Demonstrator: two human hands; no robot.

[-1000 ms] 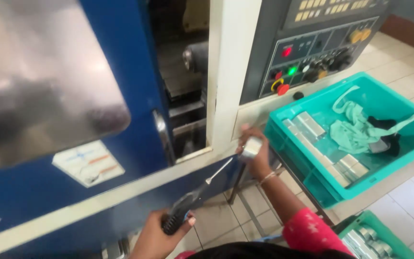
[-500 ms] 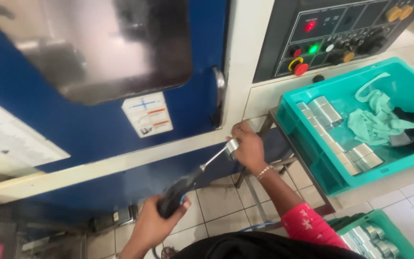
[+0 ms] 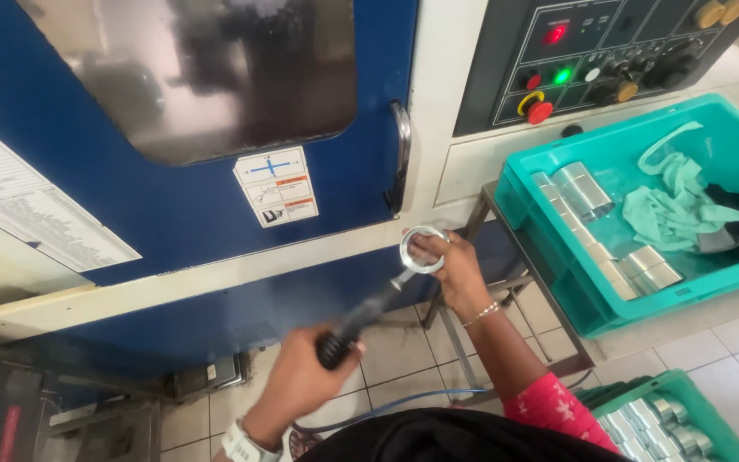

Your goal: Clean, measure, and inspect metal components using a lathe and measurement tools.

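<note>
My right hand point(image 3: 458, 272) holds a shiny metal ring point(image 3: 422, 249) by its lower edge, in front of the blue machine door point(image 3: 190, 180). My left hand point(image 3: 301, 376) grips the black handle of an air blow gun point(image 3: 361, 318), and its thin nozzle points up to the ring and touches its rim. A blue hose point(image 3: 387, 405) trails from the gun toward the floor. The door is closed, and its metal handle point(image 3: 401, 154) is just above the ring.
A teal bin point(image 3: 558, 257) on a metal stand to the right holds several metal rings and a green cloth point(image 3: 686, 205). Another green crate point(image 3: 686, 402) of rings sits on the tiled floor. A control panel point(image 3: 592, 60) with lit buttons is at the upper right.
The blue door has slid shut over the machine opening. My right hand lowered with the ring, and the blow gun's nozzle stayed against it.
</note>
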